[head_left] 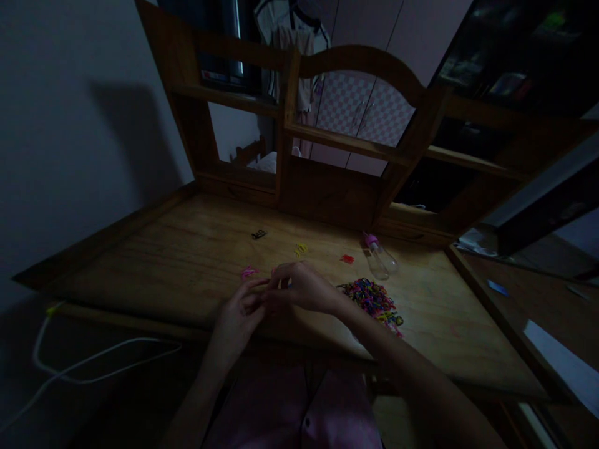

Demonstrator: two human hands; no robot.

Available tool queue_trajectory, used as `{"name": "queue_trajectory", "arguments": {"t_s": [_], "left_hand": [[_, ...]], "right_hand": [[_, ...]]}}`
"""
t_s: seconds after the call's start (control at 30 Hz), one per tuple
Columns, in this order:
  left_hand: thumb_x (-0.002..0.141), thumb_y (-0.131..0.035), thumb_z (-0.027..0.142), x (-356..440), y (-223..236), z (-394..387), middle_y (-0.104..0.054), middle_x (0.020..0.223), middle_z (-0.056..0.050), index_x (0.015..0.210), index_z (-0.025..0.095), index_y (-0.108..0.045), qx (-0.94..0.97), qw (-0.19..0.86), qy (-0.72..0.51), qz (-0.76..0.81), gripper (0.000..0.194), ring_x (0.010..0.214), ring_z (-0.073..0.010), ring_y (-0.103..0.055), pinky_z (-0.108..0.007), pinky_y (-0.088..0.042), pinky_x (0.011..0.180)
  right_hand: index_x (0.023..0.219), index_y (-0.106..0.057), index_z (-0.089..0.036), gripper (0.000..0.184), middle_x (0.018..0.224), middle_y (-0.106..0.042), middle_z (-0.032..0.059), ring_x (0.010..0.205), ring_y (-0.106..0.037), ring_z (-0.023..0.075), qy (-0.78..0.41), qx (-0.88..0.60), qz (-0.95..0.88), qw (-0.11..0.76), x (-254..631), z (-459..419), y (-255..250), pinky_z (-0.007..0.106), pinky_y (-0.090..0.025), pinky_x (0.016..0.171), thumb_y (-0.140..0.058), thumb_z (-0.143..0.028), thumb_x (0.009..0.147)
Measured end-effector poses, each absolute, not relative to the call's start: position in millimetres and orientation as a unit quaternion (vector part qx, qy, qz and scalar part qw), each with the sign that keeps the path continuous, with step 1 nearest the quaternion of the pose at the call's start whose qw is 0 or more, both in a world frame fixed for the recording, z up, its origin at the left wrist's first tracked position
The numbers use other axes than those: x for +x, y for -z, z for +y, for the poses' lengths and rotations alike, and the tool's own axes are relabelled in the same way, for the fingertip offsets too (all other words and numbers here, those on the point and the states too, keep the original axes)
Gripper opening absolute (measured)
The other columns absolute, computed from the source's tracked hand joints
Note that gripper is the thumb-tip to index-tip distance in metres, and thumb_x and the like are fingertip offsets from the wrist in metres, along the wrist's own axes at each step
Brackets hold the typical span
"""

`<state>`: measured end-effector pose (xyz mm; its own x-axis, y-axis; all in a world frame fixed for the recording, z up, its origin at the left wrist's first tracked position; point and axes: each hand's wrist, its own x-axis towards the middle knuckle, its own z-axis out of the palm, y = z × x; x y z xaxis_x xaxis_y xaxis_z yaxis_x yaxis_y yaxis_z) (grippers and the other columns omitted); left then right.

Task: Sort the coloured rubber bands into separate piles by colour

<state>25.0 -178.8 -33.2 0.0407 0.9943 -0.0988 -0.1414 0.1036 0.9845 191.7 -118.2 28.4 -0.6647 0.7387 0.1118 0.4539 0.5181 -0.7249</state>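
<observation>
My left hand (pixel 238 318) and my right hand (pixel 303 288) meet at the fingertips over the front of the wooden table (pixel 187 249). The fingers of both are bent and pinched together; whatever lies between them is too small and dark to make out. Just beyond my left hand is a small pink cluster of rubber bands (pixel 249 272). Farther back sit a black cluster (pixel 258 234), a yellow cluster (pixel 301 250) and a red cluster (pixel 347 259). A mixed heap of coloured bands (pixel 369 297) lies right of my right hand, partly behind the forearm.
A clear bottle with a pink top (pixel 380 259) lies behind the heap. Wooden shelving (pixel 332 187) rises along the table's back edge. A white cable (pixel 107 368) hangs at the front left. White paper (pixel 561 362) lies on a surface to the right.
</observation>
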Motion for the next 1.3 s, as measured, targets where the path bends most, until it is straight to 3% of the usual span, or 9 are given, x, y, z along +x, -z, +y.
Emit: {"name": "queue_trajectory", "arguments": {"t_s": [0.43,0.5,0.6,0.67,0.8,1.0,1.07,1.17,1.3], "left_hand": [[0.073,-0.077,0.043,25.3,28.3,-180.8,-0.076,0.083,-0.007,0.123,0.016,-0.056,0.459,0.569,-0.478,0.487,0.061,0.075,-0.0213,-0.073,-0.029,-0.056,0.073],[0.072,-0.078,0.044,25.3,30.5,-181.3,-0.076,0.086,-0.008,0.118,0.016,-0.060,0.447,0.569,-0.483,0.494,0.057,0.077,-0.0214,-0.073,-0.027,-0.056,0.069],[0.068,-0.081,0.042,26.4,35.1,-181.0,-0.076,0.089,-0.010,0.098,0.014,-0.067,0.434,0.555,-0.489,0.514,0.043,0.076,-0.0201,-0.072,-0.025,-0.056,0.067],[0.067,-0.081,0.041,29.4,36.8,-179.5,-0.076,0.088,-0.009,0.090,0.014,-0.070,0.439,0.546,-0.488,0.521,0.037,0.076,-0.0193,-0.072,-0.025,-0.056,0.070],[0.065,-0.082,0.040,40.1,34.6,-175.0,-0.076,0.083,-0.008,0.086,0.014,-0.073,0.444,0.547,-0.486,0.517,0.034,0.075,-0.0198,-0.071,-0.027,-0.058,0.070],[0.066,-0.082,0.039,52.4,27.8,-172.6,-0.076,0.083,-0.009,0.087,0.014,-0.073,0.444,0.569,-0.483,0.497,0.034,0.074,-0.0200,-0.072,-0.026,-0.058,0.068],[0.064,-0.082,0.040,54.5,25.3,-173.2,-0.076,0.084,-0.009,0.088,0.014,-0.071,0.441,0.572,-0.485,0.493,0.037,0.074,-0.0214,-0.073,-0.028,-0.059,0.069],[0.062,-0.084,0.041,57.6,21.5,-174.5,-0.077,0.086,-0.009,0.091,0.015,-0.069,0.434,0.582,-0.487,0.486,0.041,0.076,-0.0239,-0.074,-0.032,-0.060,0.070],[0.062,-0.084,0.040,61.9,18.3,-175.4,-0.077,0.090,-0.009,0.094,0.015,-0.067,0.429,0.604,-0.485,0.465,0.045,0.081,-0.0255,-0.074,-0.034,-0.061,0.074]], "right_hand": [[0.080,-0.074,-0.013,0.029,0.071,-0.069,0.0027,0.060,-0.056,0.0101,-0.481,-0.387,-0.750,0.237,212.3,-94.0,-25.5,0.021,-0.040,0.055,-0.071,-0.041,0.081],[0.083,-0.074,-0.014,0.025,0.072,-0.070,0.0031,0.060,-0.057,0.0109,-0.412,-0.431,-0.764,0.246,226.4,-88.0,-32.4,0.022,-0.040,0.055,-0.069,-0.039,0.084],[0.081,-0.074,-0.016,0.017,0.078,-0.071,0.0048,0.069,-0.061,0.0143,-0.169,-0.552,-0.779,0.245,258.5,-78.6,-40.5,0.024,-0.039,0.061,-0.067,-0.031,0.086],[0.082,-0.073,-0.017,0.014,0.087,-0.071,0.0066,0.079,-0.063,0.0175,-0.026,-0.616,-0.761,0.201,281.8,-74.0,-41.7,0.026,-0.038,0.065,-0.066,-0.029,0.087],[0.084,-0.072,-0.016,0.011,0.093,-0.070,0.0100,0.085,-0.064,0.0201,0.050,-0.660,-0.740,0.120,316.2,-70.5,-34.3,0.027,-0.037,0.066,-0.065,-0.024,0.087],[0.089,-0.073,-0.016,0.012,0.095,-0.070,0.0093,0.080,-0.064,0.0183,0.036,-0.651,-0.745,0.139,315.6,-85.8,-30.5,0.027,-0.039,0.066,-0.065,-0.025,0.088],[0.097,-0.072,-0.018,0.015,0.098,-0.069,0.0064,0.077,-0.063,0.0148,-0.031,-0.598,-0.778,0.192,302.6,-101.4,-36.0,0.025,-0.042,0.067,-0.062,-0.029,0.091],[0.103,-0.071,-0.020,0.019,0.098,-0.069,0.0038,0.076,-0.063,0.0117,-0.235,-0.424,-0.842,0.237,279.3,-129.6,-44.6,0.022,-0.045,0.065,-0.061,-0.033,0.092],[0.107,-0.071,-0.022,0.019,0.100,-0.069,0.0029,0.079,-0.062,0.0111,-0.292,-0.348,-0.857,0.243,259.2,-151.8,-46.9,0.023,-0.048,0.072,-0.061,-0.030,0.093]]}}
